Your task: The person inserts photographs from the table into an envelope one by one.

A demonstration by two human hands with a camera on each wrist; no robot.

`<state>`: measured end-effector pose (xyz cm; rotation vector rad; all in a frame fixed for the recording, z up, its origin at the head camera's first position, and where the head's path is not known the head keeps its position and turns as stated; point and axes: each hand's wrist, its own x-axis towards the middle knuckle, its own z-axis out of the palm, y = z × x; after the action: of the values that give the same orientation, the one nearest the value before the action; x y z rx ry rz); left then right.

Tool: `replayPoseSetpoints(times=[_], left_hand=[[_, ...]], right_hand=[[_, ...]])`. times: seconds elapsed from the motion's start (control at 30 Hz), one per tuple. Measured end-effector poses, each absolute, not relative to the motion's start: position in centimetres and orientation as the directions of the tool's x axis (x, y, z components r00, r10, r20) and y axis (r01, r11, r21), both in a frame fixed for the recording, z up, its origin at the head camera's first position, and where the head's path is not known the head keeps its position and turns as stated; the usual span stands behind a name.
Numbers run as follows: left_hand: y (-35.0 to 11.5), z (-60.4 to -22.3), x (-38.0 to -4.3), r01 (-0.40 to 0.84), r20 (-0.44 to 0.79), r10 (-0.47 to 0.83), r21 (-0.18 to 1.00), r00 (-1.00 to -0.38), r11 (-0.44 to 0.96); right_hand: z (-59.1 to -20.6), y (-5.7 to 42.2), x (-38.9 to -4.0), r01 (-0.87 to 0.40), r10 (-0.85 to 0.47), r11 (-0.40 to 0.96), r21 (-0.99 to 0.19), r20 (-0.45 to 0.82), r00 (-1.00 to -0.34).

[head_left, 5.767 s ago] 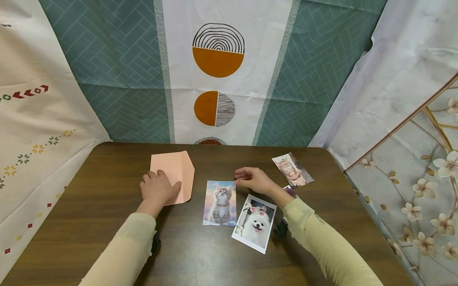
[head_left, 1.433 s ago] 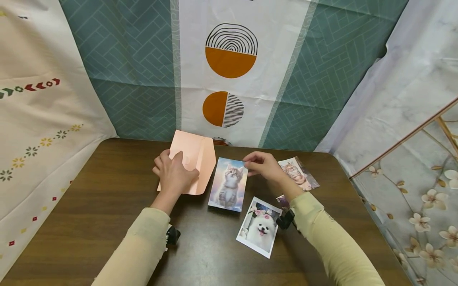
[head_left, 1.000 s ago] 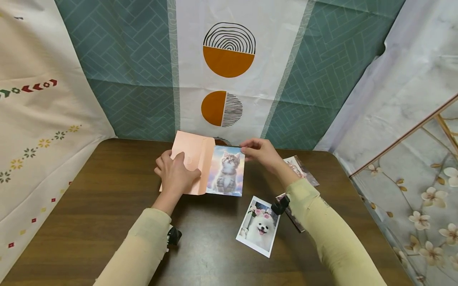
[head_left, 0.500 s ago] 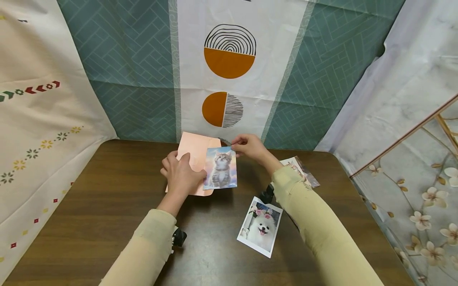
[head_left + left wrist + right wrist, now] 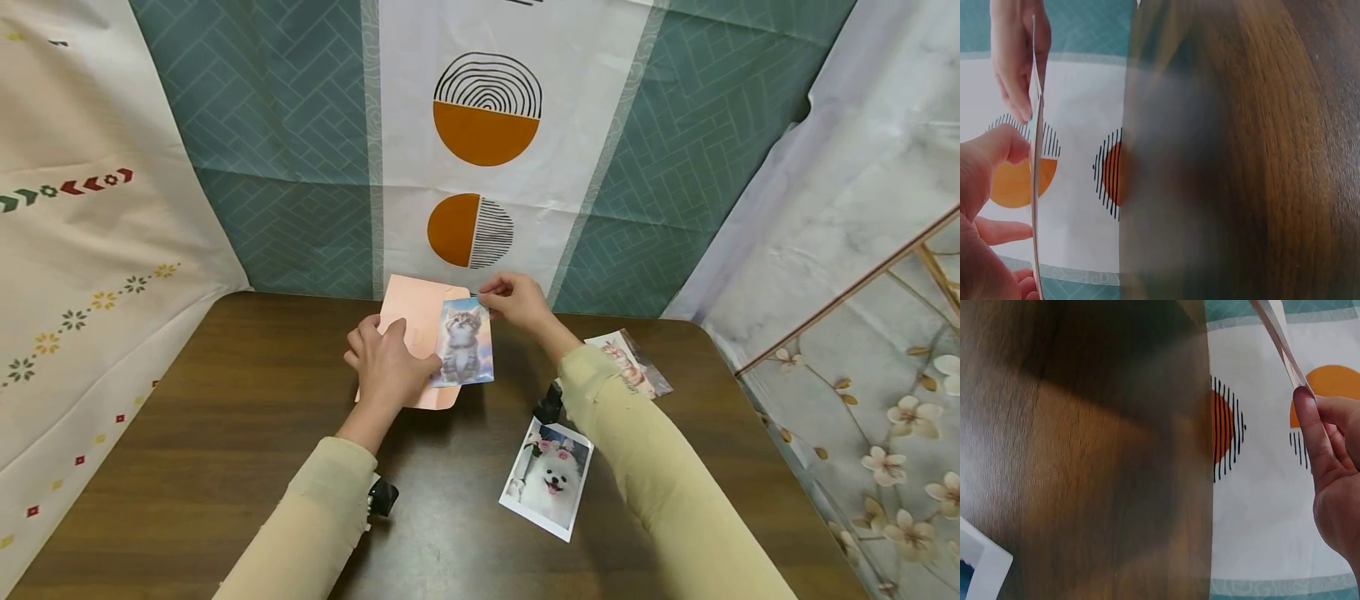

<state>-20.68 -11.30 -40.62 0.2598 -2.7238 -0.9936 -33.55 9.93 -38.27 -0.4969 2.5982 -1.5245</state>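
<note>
In the head view, my left hand [image 5: 390, 362] grips a pink envelope [image 5: 416, 302] near the back of the table, its thumb at the envelope's right part. Seen edge-on in the left wrist view, the envelope [image 5: 1037, 194] has the fingers against one face. With thumb and fingertips, my right hand [image 5: 519, 304] pinches the upper right corner of a kitten picture card [image 5: 463, 342]. This card overlaps the envelope's right, flap side; whether its left edge is inside I cannot tell. The right wrist view shows the right hand [image 5: 1335, 444] holding a thin edge.
A white-bordered dog photo [image 5: 551, 475] lies on the brown table [image 5: 247, 467] below the right forearm. Further right, a cat card [image 5: 622, 358] and another card beside it are partly covered by the sleeve. Patterned cloth [image 5: 300, 208] hangs behind the table.
My right hand has lifted the kitten card and moved it left and back onto the envelope's flap side. The left hand has shifted the envelope right and back; its flap side is now partly covered.
</note>
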Motion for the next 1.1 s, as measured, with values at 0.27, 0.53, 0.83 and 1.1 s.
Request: replayPoseSetpoints(times=[0.27,0.53,0.83,1.1], left_hand=[[-11.1,-40.5,-20.7,-0.088,0.153,-0.251,0.665,-0.956,0.742],[-10.6,-40.4,-20.6,-0.093,0.14,-0.243,0.657,-0.96,0.748],[-10.2,-40.4,-20.6,-0.082,0.14,-0.24,0.68,-0.961,0.729],[-10.1,-40.6,-20.7,-0.087,0.11,-0.231,0.708,-0.967,0.701]], right_hand=[[-38.4,8.9,-33.2,-0.26,-0.312,0.457,-0.851,0.12,-0.942],[-38.8,8.0,-32.9,-0.321,-0.343,0.486,-0.813,0.16,-0.926],[-39.5,6.9,-32.3,-0.219,-0.283,0.316,-0.923,0.129,-0.951],[-39.8,7.0,-32.1,-0.111,-0.252,0.16,-0.981,0.068,-0.965]])
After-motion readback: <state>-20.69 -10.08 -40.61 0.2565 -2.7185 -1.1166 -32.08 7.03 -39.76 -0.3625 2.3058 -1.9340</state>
